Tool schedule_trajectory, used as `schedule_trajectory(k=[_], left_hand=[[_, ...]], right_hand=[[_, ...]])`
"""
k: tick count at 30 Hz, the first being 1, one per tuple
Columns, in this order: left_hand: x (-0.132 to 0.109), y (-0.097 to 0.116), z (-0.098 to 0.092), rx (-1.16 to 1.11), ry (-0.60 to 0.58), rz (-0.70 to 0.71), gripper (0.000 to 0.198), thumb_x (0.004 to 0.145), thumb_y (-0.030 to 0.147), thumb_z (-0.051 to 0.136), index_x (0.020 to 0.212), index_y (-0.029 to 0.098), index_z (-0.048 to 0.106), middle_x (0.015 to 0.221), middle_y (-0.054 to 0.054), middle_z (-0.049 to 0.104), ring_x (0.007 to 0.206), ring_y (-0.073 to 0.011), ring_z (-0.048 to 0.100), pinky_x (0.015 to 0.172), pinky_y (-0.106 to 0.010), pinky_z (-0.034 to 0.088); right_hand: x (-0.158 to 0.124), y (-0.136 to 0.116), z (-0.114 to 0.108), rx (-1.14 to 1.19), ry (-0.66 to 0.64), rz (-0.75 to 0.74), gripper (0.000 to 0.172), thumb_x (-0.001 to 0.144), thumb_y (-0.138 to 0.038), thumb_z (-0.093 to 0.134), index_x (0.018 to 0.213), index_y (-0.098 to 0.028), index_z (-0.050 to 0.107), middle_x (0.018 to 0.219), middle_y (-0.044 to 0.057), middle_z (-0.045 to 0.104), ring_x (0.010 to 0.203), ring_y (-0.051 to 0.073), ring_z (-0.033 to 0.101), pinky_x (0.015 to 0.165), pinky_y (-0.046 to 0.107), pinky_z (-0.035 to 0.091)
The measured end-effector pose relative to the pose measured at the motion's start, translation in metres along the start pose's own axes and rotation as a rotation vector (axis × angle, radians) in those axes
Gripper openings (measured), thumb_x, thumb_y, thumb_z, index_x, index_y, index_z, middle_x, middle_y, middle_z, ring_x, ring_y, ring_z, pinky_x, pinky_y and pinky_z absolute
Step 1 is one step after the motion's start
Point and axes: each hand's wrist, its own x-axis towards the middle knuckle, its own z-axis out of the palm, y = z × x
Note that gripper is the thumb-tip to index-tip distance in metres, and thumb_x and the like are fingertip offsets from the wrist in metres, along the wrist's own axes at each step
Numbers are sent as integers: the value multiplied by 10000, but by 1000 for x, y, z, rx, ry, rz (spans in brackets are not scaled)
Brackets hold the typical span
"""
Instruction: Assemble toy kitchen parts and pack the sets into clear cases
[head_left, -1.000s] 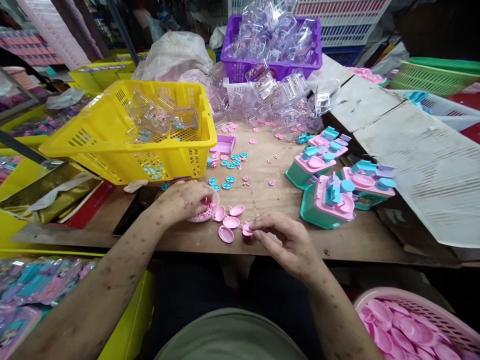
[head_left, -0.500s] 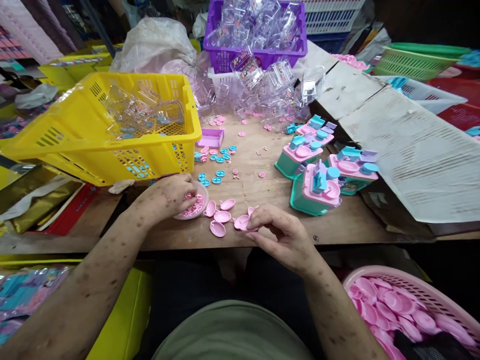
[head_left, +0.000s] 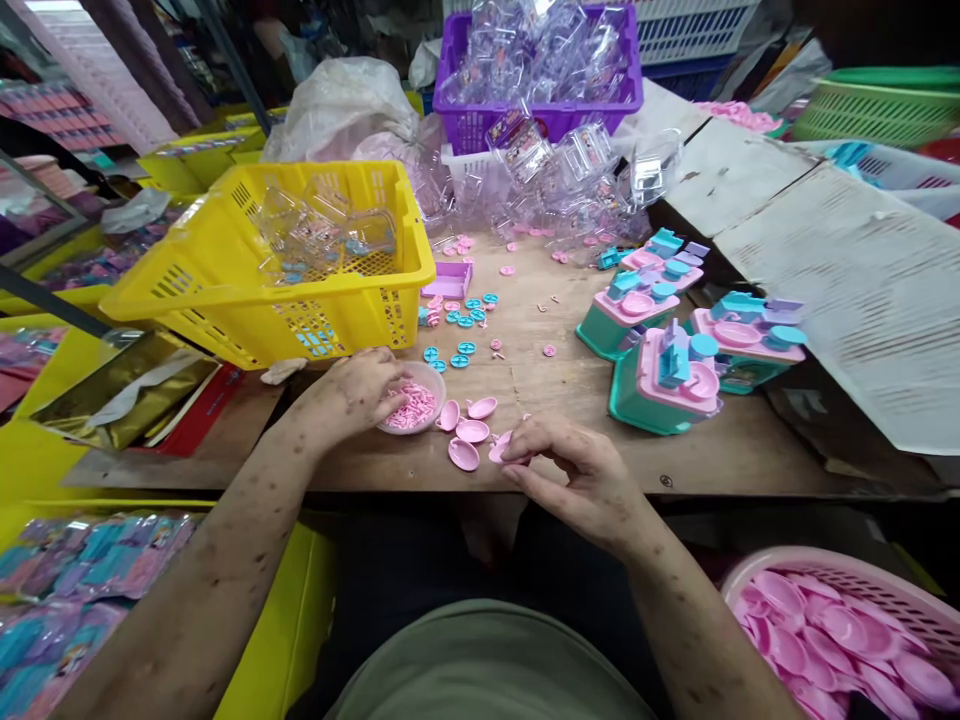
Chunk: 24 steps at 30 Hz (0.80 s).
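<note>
My left hand [head_left: 360, 390] rests at the near-left rim of a small white bowl [head_left: 435, 378] filled with tiny pink sticks [head_left: 414, 405]. Its fingers are curled together, and whatever they may hold is hidden. Right of the bowl, my right hand [head_left: 577, 475] pinches a small pink oval basin [head_left: 500, 447] between thumb and fingertips, low over the table. Several similar pink basins [head_left: 472, 431] lie between the two hands, hollow side up.
A yellow basket [head_left: 300, 300] of clear packages stands left, a purple basket [head_left: 536, 120] behind. Several toy kitchen units [head_left: 664, 385] stand right. Blue discs [head_left: 460, 361] and pink bits lie on the wooden table [head_left: 525, 385]. A pink basket [head_left: 795, 560] of pink basins sits lower right.
The view has turned slightly left, so everything sits further right. My left fingers have drawn back a little towards the bowl's rim. My right hand keeps its pinch.
</note>
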Motion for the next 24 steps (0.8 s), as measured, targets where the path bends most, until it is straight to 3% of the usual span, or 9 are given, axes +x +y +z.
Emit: schedule_trajectory(k=[2,4,7,10,14,18,24], left_hand=[[2,8,-3,132,-55,-54,293,1056,308,653,1277,187,802,1342,-177,730,1287,-394,666,1114,-556,514],[6,17,-8,246,-123,-92,223,1041,312,698,1169,192,835,1308,-178,749,1280,-423,652,1070,-572,498],[13,24,-13,298,-158,-54,165,1057,278,689,1030,203,833,1209,-147,785,1247,-385,666,1023,-512,468],[16,23,-15,248,-124,-16,167,1071,288,680,985,211,800,1087,-112,813,1144,-331,716,964,-447,449],[15,17,-15,152,-37,-13,154,1072,234,628,1064,187,775,1019,-120,824,1005,-320,767,855,-403,472],[16,9,-11,116,-6,15,91,1032,255,695,1011,200,765,941,-87,817,898,-283,769,811,-362,500],[7,-1,-13,-106,130,32,92,977,223,715,925,194,786,994,-96,801,976,-269,757,914,-368,575]], right_hand=[[1,-1,1,-3,-10,-4,126,1042,-151,803,1105,-255,773,1043,26,816,930,174,780,857,279,644],[3,-2,2,-7,-13,-12,130,1043,-145,799,1103,-257,771,1042,21,818,922,168,774,863,274,639],[3,-3,2,-24,-17,-16,137,1039,-141,801,1101,-259,770,1041,14,820,918,164,774,871,273,635],[2,-3,2,-47,-18,-13,133,1042,-157,805,1117,-263,776,1047,21,820,942,179,783,885,294,640],[0,-3,0,-40,-8,-15,92,1053,-186,800,1110,-256,783,1038,41,824,926,199,787,865,323,659],[0,-2,-1,-44,-8,-11,83,1050,-189,806,1100,-253,786,1034,46,828,934,204,793,856,322,665],[2,-2,-1,-34,-5,-26,96,1052,-178,804,1107,-255,789,1039,42,834,931,195,799,855,309,667]])
